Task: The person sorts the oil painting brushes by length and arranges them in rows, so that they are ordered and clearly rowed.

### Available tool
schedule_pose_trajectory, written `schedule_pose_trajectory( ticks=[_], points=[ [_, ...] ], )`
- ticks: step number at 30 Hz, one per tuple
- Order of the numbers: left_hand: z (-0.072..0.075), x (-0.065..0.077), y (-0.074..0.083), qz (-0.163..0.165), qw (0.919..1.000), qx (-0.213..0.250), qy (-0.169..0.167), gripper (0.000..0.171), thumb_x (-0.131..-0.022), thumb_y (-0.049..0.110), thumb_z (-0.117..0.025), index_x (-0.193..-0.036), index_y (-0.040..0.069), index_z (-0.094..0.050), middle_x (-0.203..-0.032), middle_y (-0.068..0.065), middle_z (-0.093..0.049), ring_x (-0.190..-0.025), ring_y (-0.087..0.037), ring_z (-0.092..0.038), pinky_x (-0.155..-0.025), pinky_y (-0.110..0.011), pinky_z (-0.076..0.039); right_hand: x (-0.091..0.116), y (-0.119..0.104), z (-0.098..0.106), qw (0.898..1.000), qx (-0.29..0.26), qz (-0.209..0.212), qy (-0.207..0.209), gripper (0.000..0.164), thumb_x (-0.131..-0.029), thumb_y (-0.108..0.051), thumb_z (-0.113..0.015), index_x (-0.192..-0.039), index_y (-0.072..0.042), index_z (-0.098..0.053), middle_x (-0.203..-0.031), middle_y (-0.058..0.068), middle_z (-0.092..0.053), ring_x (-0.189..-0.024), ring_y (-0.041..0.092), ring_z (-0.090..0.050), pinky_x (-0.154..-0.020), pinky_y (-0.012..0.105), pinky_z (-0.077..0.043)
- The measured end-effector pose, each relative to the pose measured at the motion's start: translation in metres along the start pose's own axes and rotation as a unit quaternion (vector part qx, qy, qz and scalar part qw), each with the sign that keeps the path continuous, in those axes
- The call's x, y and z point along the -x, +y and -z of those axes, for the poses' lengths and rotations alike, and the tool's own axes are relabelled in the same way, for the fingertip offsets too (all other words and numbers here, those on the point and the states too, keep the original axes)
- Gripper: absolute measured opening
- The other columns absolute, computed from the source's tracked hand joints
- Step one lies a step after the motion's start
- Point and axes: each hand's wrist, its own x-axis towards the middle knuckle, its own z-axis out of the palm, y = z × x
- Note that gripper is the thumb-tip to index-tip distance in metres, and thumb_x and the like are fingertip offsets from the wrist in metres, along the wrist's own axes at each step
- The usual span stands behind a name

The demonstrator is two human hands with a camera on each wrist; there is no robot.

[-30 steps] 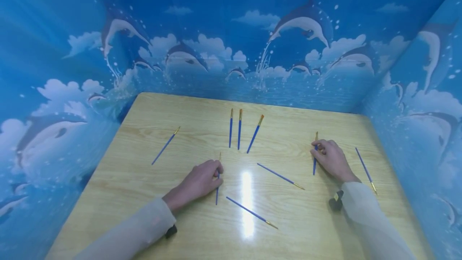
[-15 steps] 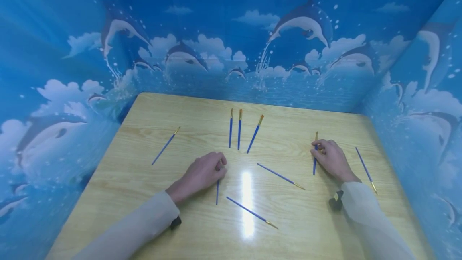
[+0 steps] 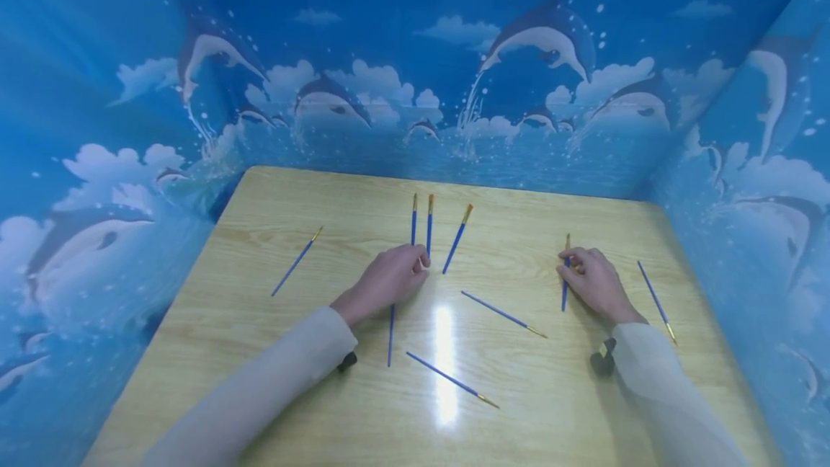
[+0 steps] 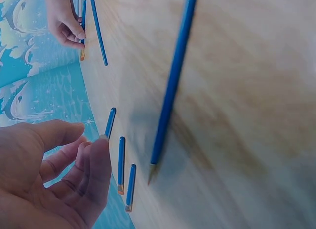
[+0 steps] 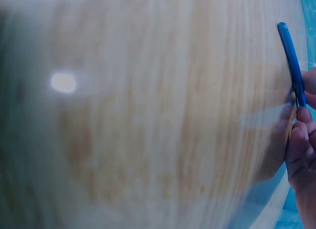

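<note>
My left hand [image 3: 385,276] hovers over the table [image 3: 311,373], fingers loosely curled and holding nothing. In the left wrist view its thumb and fingers are apart. Its fingertips overlap the lower ends of two upright paintbrushes, the left one [image 3: 414,225] and the middle one [image 3: 429,228]; a third paintbrush [image 3: 457,240] leans just to their right. Below the hand lies a thin paintbrush [image 3: 391,337], its tip hidden in the head view. My right hand [image 3: 596,285] pinches a blue paintbrush [image 5: 290,51] between thumb and fingers, its golden ferrule pointing away from me.
More thin blue paintbrushes lie scattered: one at the left [image 3: 296,261], two slanting between the hands, an upper one [image 3: 496,310] and a lower one [image 3: 447,377], and one near the right edge [image 3: 657,303]. Dolphin-printed blue curtains [image 3: 363,135] stand around the table.
My left hand has let go of the thin paintbrush and moved away from me and slightly right, toward the upright paintbrushes. My right hand has kept its place on its paintbrush.
</note>
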Motion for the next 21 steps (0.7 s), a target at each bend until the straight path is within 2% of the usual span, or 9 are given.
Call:
schedule_pose_trajectory(
  ticks=[6,14,21],
  points=[
    [0.001,-0.016,0.008,-0.005,0.9998,0.018,-0.008,0.024,-0.106,0.019,-0.071,-0.130,0.019,-0.070,-0.117,0.001,-0.072,-0.109,-0.017,-0.069,-0.094,-0.034,-0.060,0.001,-0.001,0.000,1.000,-0.001,0.007,0.004,0.040,-0.110,-0.024,-0.063,-0.140,0.001,-0.063,-0.129,0.029,-0.060,-0.116,0.046,-0.063,-0.100,0.066,-0.054],
    [0.002,-0.043,0.014,-0.022,0.9994,0.026,-0.006,0.026,-0.107,0.016,-0.070,-0.133,0.015,-0.070,-0.118,-0.002,-0.072,-0.109,-0.018,-0.069,-0.094,-0.034,-0.061,0.000,-0.001,-0.001,1.000,0.001,0.002,0.000,0.041,-0.110,-0.025,-0.062,-0.141,0.001,-0.063,-0.130,0.029,-0.060,-0.116,0.046,-0.062,-0.100,0.065,-0.054],
    [0.001,-0.059,0.029,-0.044,0.9990,-0.009,-0.005,0.029,-0.107,0.015,-0.070,-0.137,0.016,-0.069,-0.130,-0.002,-0.070,-0.120,-0.019,-0.067,-0.102,-0.035,-0.059,0.000,0.000,0.001,1.000,-0.001,0.005,0.001,0.040,-0.110,-0.025,-0.063,-0.141,0.001,-0.063,-0.129,0.029,-0.060,-0.115,0.046,-0.063,-0.099,0.065,-0.054]
  ],
)
